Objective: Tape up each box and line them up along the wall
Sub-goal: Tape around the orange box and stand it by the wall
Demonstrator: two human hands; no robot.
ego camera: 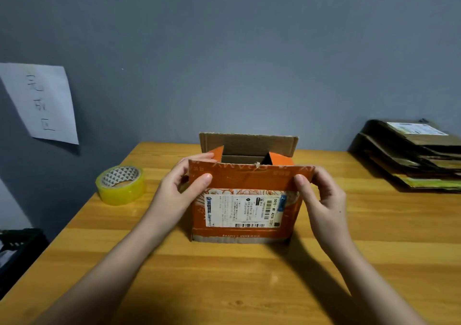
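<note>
An orange cardboard box [245,232] with a white shipping label stands in the middle of the wooden table [224,274], its top flaps standing up. My left hand [183,187] pinches the left end of the near flap, thumb on the front. At the flap's right end my right hand [321,197] grips it the same way. The far brown flap [249,143] stands upright behind. A roll of yellowish clear tape [121,184] lies flat on the table to the left of the box, apart from my hands.
A stack of flattened cardboard boxes [411,155] lies at the table's back right against the grey wall [224,50]. A white paper sign [41,102] with handwriting hangs on the left wall. A dark crate [17,249] sits below the table's left edge.
</note>
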